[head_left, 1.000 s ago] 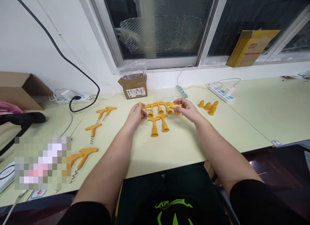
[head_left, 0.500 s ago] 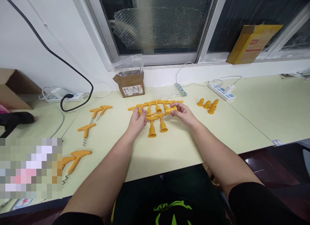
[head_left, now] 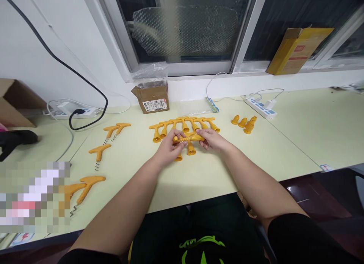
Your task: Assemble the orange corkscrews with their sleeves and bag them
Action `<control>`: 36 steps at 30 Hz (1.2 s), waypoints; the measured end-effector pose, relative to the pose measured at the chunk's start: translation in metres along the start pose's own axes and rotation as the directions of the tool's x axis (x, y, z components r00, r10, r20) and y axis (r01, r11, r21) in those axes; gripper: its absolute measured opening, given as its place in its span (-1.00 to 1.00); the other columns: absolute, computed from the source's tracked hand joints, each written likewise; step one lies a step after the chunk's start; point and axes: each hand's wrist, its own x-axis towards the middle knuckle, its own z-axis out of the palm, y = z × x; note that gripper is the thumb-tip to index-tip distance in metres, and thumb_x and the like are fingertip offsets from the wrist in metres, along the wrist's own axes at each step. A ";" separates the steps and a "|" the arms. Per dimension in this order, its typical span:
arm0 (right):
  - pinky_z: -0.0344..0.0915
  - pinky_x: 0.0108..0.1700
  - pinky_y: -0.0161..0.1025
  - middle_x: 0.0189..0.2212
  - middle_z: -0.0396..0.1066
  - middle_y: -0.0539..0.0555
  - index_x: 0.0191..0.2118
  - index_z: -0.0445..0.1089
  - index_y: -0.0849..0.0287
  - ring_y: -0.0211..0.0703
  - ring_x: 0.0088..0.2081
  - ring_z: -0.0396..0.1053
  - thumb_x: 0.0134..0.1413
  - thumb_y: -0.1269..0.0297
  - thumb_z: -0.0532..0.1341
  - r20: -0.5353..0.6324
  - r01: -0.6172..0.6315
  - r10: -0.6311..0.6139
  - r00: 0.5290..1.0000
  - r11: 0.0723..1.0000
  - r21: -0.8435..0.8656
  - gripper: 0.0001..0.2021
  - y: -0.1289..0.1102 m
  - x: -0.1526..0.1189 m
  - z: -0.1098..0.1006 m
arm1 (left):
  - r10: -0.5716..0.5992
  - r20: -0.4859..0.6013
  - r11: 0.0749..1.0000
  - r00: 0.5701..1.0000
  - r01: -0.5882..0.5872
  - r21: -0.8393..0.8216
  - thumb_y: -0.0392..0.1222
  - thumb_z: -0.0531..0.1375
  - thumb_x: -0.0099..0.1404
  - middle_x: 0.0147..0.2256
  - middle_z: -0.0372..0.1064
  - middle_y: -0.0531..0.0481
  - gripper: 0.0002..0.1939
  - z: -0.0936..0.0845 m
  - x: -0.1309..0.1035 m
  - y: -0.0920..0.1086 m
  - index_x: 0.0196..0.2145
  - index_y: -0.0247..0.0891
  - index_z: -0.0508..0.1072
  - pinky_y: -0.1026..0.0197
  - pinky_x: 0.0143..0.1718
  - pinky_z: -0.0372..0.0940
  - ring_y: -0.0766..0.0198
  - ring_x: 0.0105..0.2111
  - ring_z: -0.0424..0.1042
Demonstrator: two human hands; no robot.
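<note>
My left hand (head_left: 170,147) is closed on the T-shaped handle of a yellow corkscrew (head_left: 182,138). With its fingers pinched, my right hand (head_left: 212,139) grips a yellow bell-shaped sleeve (head_left: 195,137). The sleeve sits around the corkscrew's metal screw, which no longer shows between the hands. Just behind them stretches a row of several corkscrews with sleeves fitted (head_left: 185,124). Another sleeved corkscrew (head_left: 191,148) lies in front, partly under my hands, beside one more mostly covered by my left fingers.
Several bare corkscrews (head_left: 99,153) lie on the left of the pale table (head_left: 199,184). Loose yellow sleeves (head_left: 248,126) stand to the right. Farther back are a small cardboard box (head_left: 153,99), a plastic bag (head_left: 193,107) and a power strip (head_left: 261,107). A black cable (head_left: 85,78) hangs at left.
My hands have come together. The sleeve has slid left over the corkscrew's screw, which was bare between them before. Both hands have shifted slightly toward me.
</note>
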 end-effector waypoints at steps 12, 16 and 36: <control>0.44 -0.36 -0.22 -0.39 0.38 -0.04 -0.18 0.38 0.08 -0.24 -0.44 0.39 0.06 -0.08 0.40 -0.006 0.395 -0.400 0.917 0.907 -0.148 -0.61 -0.001 -0.003 -0.001 | -0.232 -0.063 0.971 0.971 0.227 -0.074 0.06 0.33 0.26 -0.30 0.46 -0.01 -0.60 -0.002 0.004 0.005 -0.05 -0.18 0.44 0.19 -0.37 0.37 0.27 -0.43 0.42; 0.51 -0.18 -0.14 -0.25 0.46 0.03 -0.15 0.44 0.09 -0.16 -0.29 0.49 -0.01 -0.02 0.45 -0.019 0.448 -0.457 0.889 0.879 -0.162 -0.61 -0.001 -0.006 0.000 | -0.348 0.042 0.919 0.937 0.349 -0.186 0.12 0.33 0.25 -0.36 0.50 -0.02 -0.57 -0.003 0.005 0.007 -0.09 -0.24 0.45 0.26 -0.56 0.23 0.42 -0.63 0.21; 0.50 -0.32 -0.26 -0.25 0.49 -0.01 -0.07 0.43 0.06 -0.27 -0.40 0.48 -0.05 0.06 0.49 0.084 0.218 -0.217 0.973 0.976 -0.005 -0.56 -0.015 -0.020 -0.003 | -0.088 -0.097 0.992 0.991 0.096 0.077 0.03 0.40 0.20 -0.32 0.54 -0.07 -0.72 -0.001 0.002 0.004 -0.25 -0.21 0.59 0.16 -0.29 0.40 0.21 -0.37 0.47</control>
